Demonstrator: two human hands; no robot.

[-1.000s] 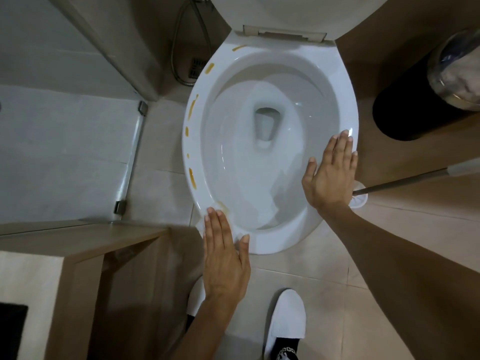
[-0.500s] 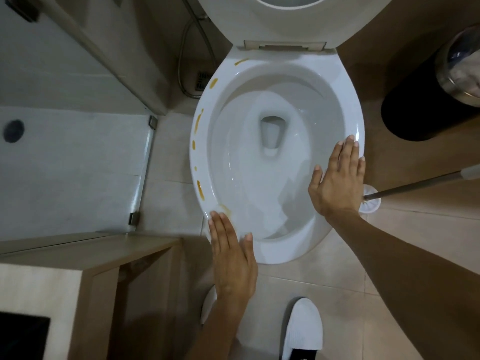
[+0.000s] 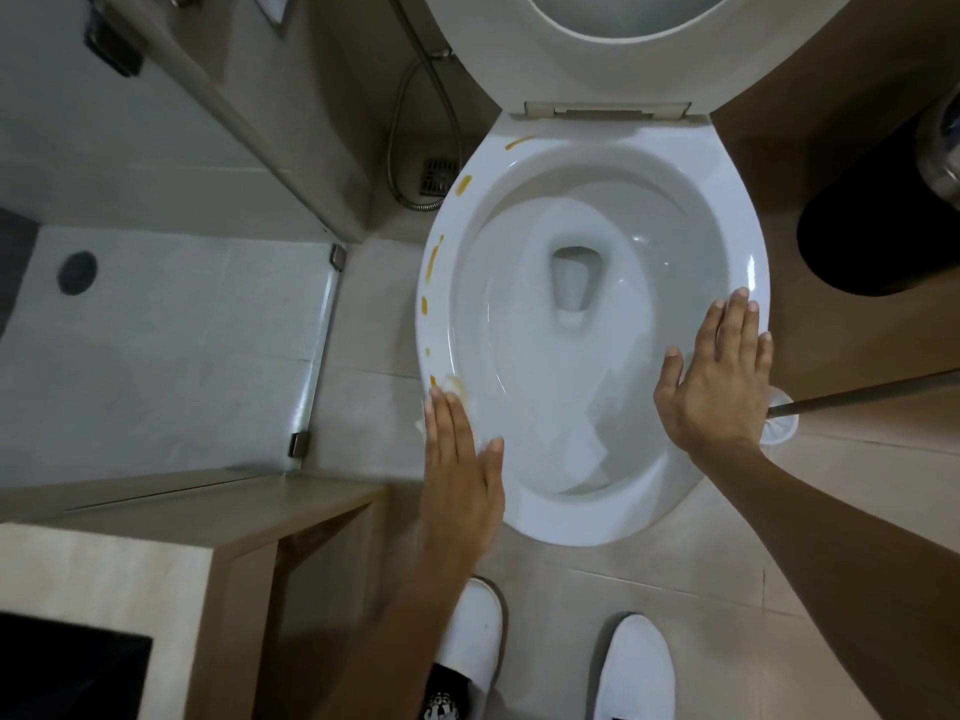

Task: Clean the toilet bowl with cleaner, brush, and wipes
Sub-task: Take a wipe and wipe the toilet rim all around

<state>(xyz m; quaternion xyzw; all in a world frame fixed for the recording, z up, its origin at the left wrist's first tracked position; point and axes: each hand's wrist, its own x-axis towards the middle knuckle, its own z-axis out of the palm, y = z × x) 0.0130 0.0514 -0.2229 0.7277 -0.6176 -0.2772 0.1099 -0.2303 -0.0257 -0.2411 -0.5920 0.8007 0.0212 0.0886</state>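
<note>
Several yellow streaks [image 3: 432, 258] remain on the toilet bowl [image 3: 587, 522] rim as we wipe, left hand [image 3: 457, 470] flat on a wipe [image 3: 451, 383], right hand [image 3: 719, 379] flat, empty.

We saw dim, warm indoor light, glare on the glossy white ceramic toilet bowl [image 3: 597, 163], wide-angle bending at edges, slight motion blur.
</note>
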